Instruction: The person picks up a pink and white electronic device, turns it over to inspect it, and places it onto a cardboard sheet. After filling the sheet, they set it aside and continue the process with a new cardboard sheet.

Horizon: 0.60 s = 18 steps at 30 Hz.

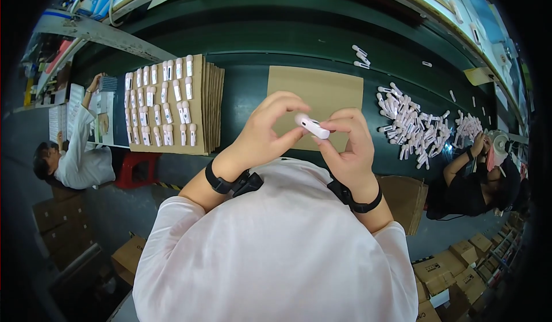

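Observation:
Between my hands, above a flat brown cardboard sheet (330,80), is a small white handheld device (315,127) with a rounded pale pink cap and a dark window, shaped like a thermometer. My right hand (352,143) pinches its plain white end between thumb and fingers. Around the capped end curl the thumb and index finger of my left hand (267,127), the thumb touching the body. To the right lies a loose heap of the same devices (414,123). On the left, more of them stand in rows on a stack of cardboard sheets (198,109).
The green work surface (244,97) looks like a conveyor belt, with a few stray devices (361,57) at its far side. A person in white (86,149) sits at the left near a red stool (137,169); another in black (474,178) works at the right. Cardboard boxes (454,270) stand behind.

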Each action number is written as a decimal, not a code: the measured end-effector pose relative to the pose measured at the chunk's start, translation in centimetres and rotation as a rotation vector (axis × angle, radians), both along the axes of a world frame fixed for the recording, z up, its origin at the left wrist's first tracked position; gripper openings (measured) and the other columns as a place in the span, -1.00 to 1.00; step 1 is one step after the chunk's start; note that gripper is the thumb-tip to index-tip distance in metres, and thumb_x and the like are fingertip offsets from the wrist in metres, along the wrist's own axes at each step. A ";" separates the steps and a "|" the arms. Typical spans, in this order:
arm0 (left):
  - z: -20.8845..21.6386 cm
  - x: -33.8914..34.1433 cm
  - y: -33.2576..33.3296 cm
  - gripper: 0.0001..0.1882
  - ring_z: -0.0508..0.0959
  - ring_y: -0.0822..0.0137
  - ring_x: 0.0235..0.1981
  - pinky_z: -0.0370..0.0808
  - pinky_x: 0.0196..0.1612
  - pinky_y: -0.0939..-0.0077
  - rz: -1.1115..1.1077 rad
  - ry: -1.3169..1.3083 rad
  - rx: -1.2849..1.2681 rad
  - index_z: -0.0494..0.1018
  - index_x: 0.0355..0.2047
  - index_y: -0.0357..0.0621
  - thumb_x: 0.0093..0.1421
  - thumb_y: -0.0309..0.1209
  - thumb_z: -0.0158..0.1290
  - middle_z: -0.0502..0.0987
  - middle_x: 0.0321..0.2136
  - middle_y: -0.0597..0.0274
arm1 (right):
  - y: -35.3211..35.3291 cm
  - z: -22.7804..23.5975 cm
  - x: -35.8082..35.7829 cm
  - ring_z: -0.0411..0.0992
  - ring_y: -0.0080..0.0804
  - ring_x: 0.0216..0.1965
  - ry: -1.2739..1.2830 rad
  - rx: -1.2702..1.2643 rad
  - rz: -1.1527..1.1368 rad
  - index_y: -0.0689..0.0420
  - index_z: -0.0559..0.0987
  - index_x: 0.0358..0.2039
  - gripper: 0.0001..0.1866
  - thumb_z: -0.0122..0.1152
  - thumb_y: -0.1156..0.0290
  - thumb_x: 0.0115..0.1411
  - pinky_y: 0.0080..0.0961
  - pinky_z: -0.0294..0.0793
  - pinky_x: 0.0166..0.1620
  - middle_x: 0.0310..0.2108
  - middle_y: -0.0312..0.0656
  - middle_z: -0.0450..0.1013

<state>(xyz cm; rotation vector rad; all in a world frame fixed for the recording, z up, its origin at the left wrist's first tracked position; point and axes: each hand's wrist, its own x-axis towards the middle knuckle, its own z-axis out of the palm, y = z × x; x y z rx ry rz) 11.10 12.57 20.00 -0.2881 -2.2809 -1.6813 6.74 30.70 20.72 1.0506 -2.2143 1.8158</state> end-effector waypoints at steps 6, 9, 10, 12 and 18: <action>-2.4 -0.5 -1.1 -0.85 0.55 0.44 -0.29 0.49 -0.18 0.54 -0.136 -0.576 0.595 0.46 -0.23 -0.31 0.22 -0.49 0.08 0.58 -0.34 0.23 | -0.1 -0.6 -1.3 0.38 -0.24 -0.37 0.422 0.248 -0.026 0.10 0.54 -0.32 -0.70 0.38 0.60 -0.11 -0.43 0.36 -0.35 -0.40 -0.18 0.39; -3.3 -0.9 -1.2 -0.84 0.56 0.48 -0.30 0.49 -0.18 0.58 -0.154 -0.618 0.651 0.46 -0.23 -0.35 0.25 -0.49 0.05 0.58 -0.36 0.23 | -0.5 -1.9 -1.7 0.38 -0.17 -0.38 0.455 0.307 0.076 0.09 0.55 -0.34 -0.68 0.42 0.57 -0.16 -0.36 0.35 -0.37 -0.40 -0.16 0.39; -3.6 -1.1 -1.2 -0.84 0.56 0.49 -0.31 0.49 -0.18 0.60 -0.164 -0.638 0.681 0.46 -0.22 -0.36 0.26 -0.48 0.03 0.58 -0.37 0.23 | -0.6 -2.3 -2.1 0.38 -0.17 -0.38 0.455 0.309 0.081 0.09 0.55 -0.34 -0.68 0.42 0.57 -0.16 -0.36 0.35 -0.37 -0.40 -0.16 0.39; -4.3 -1.5 -1.0 -0.84 0.56 0.50 -0.31 0.48 -0.18 0.61 -0.139 -0.643 0.689 0.46 -0.23 -0.36 0.26 -0.48 0.04 0.59 -0.38 0.23 | -1.2 -3.0 -3.1 0.39 -0.23 -0.39 0.294 0.271 0.114 0.09 0.54 -0.31 -0.68 0.40 0.57 -0.12 -0.39 0.38 -0.34 -0.40 -0.19 0.40; -8.6 -2.5 -0.8 -0.81 0.56 0.50 -0.36 0.49 -0.23 0.61 -0.011 -0.631 0.486 0.47 -0.24 -0.34 0.21 -0.45 0.09 0.59 -0.40 0.22 | -2.8 -7.8 -6.1 0.42 -0.43 -0.40 -0.408 0.162 0.044 0.12 0.53 -0.24 -0.77 0.31 0.51 0.05 -0.51 0.44 -0.27 -0.39 -0.26 0.43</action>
